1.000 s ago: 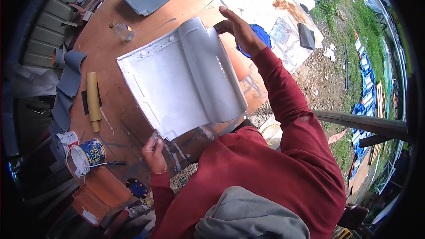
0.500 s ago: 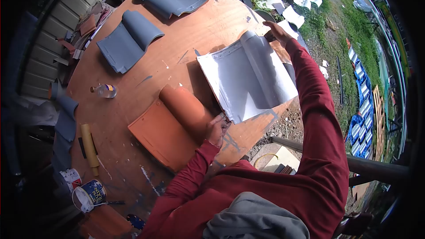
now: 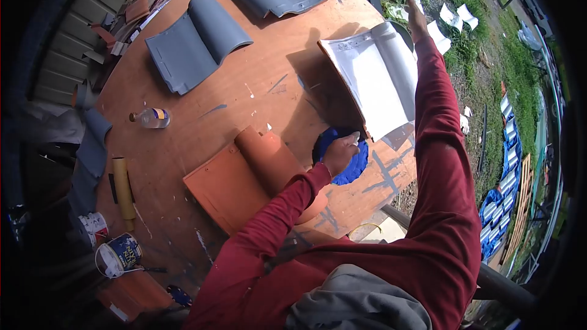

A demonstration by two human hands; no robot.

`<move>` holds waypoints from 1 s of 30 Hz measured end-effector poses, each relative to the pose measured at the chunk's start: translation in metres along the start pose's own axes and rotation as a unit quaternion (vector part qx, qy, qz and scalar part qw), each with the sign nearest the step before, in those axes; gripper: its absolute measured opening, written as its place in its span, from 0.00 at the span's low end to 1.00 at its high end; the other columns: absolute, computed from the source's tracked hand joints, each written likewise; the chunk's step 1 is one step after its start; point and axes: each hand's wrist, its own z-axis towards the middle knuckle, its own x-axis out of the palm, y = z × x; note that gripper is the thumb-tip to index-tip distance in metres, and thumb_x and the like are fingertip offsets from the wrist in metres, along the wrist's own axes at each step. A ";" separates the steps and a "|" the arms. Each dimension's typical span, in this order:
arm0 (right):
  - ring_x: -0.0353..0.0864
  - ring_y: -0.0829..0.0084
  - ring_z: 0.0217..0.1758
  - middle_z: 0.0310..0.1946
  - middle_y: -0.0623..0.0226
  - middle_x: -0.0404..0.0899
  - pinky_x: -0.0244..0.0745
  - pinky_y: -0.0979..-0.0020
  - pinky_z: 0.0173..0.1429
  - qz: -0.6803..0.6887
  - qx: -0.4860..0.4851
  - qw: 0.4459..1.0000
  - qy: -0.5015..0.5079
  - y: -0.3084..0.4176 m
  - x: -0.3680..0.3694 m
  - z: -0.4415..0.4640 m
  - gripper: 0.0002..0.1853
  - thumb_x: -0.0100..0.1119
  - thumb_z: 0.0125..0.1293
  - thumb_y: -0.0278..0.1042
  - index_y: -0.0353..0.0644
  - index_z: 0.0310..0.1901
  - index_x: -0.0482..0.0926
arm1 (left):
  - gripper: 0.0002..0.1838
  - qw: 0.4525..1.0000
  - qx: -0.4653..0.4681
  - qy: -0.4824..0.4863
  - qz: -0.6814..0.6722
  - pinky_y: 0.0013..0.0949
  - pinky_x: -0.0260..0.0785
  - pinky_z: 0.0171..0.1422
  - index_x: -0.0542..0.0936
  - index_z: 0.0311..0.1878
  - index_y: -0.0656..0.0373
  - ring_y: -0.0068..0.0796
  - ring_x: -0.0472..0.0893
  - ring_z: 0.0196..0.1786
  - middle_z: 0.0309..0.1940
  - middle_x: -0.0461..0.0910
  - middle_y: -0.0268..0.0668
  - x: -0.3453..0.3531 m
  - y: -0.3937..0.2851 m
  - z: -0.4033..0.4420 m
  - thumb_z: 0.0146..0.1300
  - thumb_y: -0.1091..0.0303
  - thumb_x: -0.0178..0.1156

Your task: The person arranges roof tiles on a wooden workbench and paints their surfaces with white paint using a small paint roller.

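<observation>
White tile (image 3: pixel 374 82) by the right edge of the counter (image 3: pixel 269 104), between left hand (image 3: pixel 340 155) and right hand (image 3: pixel 418 22)
I can't tell whether any fingers (image 3: pixel 412 10) grip it

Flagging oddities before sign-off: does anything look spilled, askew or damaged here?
Yes, mildly: dark grey streaks near the curved, white-faced roof tile and a thin white streak beside the long tan cylinder mark the brown wooden tabletop. They look like stray paint, breaking up its plain surface.
</observation>
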 end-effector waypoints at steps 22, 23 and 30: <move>0.76 0.43 0.65 0.59 0.36 0.78 0.72 0.51 0.70 -0.243 0.058 0.890 0.382 -0.080 0.084 -0.501 0.41 0.68 0.61 0.64 0.28 0.59 0.78 | 0.25 0.871 0.036 -0.455 0.185 0.41 0.70 0.67 0.66 0.68 0.66 0.39 0.78 0.58 0.58 0.76 0.47 -0.186 0.123 -0.352 0.77 0.61 0.59; 0.76 0.43 0.65 0.59 0.36 0.78 0.72 0.51 0.70 -0.248 0.053 0.890 0.378 -0.074 0.086 -0.497 0.41 0.68 0.61 0.64 0.28 0.59 0.78 | 0.24 0.868 0.045 -0.475 0.141 0.41 0.71 0.65 0.66 0.67 0.66 0.37 0.78 0.58 0.57 0.76 0.47 -0.181 0.125 -0.348 0.77 0.63 0.58; 0.88 0.54 0.47 0.41 0.48 0.87 0.83 0.60 0.51 -0.124 0.147 0.935 0.298 -0.054 0.088 -0.532 0.35 0.84 0.47 0.56 0.31 0.42 0.79 | 0.13 0.875 0.065 -0.480 0.010 0.36 0.74 0.59 0.73 0.60 0.63 0.27 0.80 0.52 0.52 0.79 0.37 -0.190 0.116 -0.360 0.75 0.77 0.54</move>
